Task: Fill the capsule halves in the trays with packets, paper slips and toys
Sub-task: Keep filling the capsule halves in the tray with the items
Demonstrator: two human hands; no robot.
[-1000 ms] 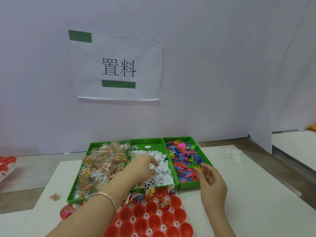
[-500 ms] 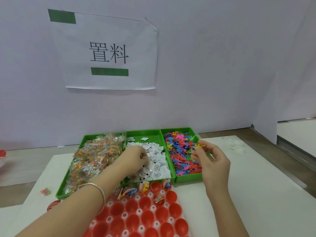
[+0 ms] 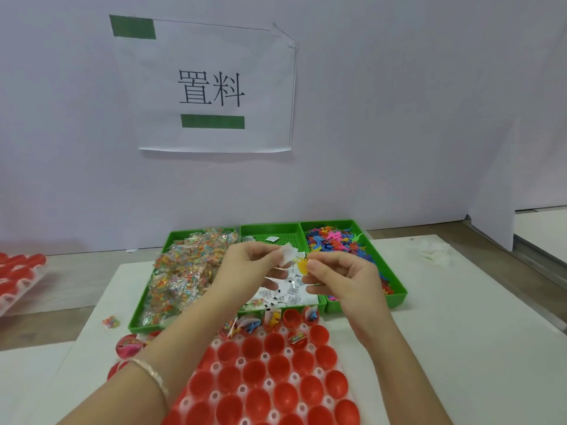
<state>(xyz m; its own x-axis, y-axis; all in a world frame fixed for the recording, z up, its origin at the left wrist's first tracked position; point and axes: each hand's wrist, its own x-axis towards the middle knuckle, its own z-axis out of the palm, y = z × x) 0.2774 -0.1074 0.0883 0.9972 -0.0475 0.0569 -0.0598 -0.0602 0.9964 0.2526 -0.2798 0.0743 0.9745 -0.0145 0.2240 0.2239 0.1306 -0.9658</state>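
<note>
Red capsule halves (image 3: 277,368) fill a white holder tray in front of me; a few in the far row hold slips and toys. Behind it stand three green bins: packets (image 3: 184,271) on the left, paper slips (image 3: 291,294) in the middle, colourful toys (image 3: 334,240) on the right. My left hand (image 3: 250,268) pinches a white paper slip (image 3: 288,251) above the middle bin. My right hand (image 3: 340,276) pinches a small yellow toy (image 3: 302,265) right beside it. The two hands almost touch.
A second tray of red halves (image 3: 18,277) lies at the far left. One loose packet (image 3: 111,322) sits on the white mat, and a closed red capsule (image 3: 130,345) lies left of the holder tray. White crumpled paper (image 3: 434,250) sits at the right. A paper sign (image 3: 208,84) hangs on the wall.
My left hand lifted out of the slip bin with a slip. My right hand came left from the toy bin with a yellow toy, meeting the left hand above the middle bin.
</note>
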